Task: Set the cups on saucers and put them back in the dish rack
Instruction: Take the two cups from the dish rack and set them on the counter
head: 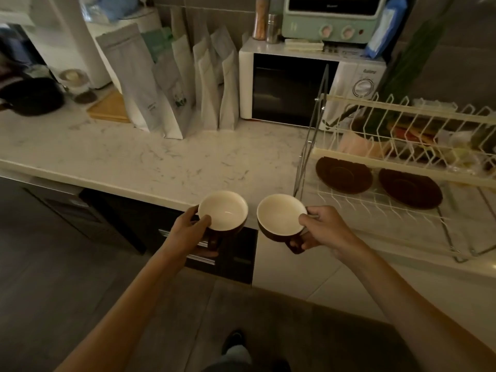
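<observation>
Two brown cups with cream insides are held upright over the counter's front edge. My left hand grips the left cup by its rim and side. My right hand grips the right cup, fingers near its handle. Both cups look empty. Two dark brown saucers lie side by side on the lower tier of the white wire dish rack: the left saucer and the right saucer, both bare. The rack stands to the right of the cups.
A marble counter runs across the view. Several paper bags stand at the back beside a white microwave with a green mini oven on top. A dark kettle sits far left. The rack's upper tier holds assorted items.
</observation>
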Demonstrator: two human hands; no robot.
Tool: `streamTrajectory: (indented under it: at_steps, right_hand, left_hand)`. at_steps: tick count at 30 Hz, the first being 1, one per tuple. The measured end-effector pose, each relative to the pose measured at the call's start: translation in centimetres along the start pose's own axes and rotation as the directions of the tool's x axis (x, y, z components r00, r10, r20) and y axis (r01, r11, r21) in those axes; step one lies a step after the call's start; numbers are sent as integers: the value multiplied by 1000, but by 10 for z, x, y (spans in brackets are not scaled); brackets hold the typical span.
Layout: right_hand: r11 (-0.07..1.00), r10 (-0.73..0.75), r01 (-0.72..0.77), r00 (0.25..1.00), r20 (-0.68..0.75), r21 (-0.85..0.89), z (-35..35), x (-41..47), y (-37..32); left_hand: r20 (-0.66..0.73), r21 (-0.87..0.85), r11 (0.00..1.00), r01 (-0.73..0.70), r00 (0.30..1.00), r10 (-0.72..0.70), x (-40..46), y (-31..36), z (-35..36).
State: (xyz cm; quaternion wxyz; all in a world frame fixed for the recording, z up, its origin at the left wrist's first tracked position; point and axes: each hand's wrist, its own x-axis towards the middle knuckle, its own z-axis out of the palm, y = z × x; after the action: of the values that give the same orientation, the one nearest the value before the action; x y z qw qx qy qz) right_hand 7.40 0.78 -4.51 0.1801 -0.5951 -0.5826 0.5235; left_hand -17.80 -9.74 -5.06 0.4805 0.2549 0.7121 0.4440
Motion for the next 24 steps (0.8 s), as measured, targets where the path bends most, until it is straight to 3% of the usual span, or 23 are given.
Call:
streamTrajectory:
  at_steps: [13, 24]
  right_hand:
    - [992, 42, -41, 999, -1, 115, 95, 85, -57]
    - [988, -8, 7, 1000, 6, 155, 166, 168, -111]
  left_hand:
    - [-150, -181, 982, 51, 986, -79, 80, 22, -76]
    - [-237, -299, 951, 84, 959, -159, 145, 35, -127]
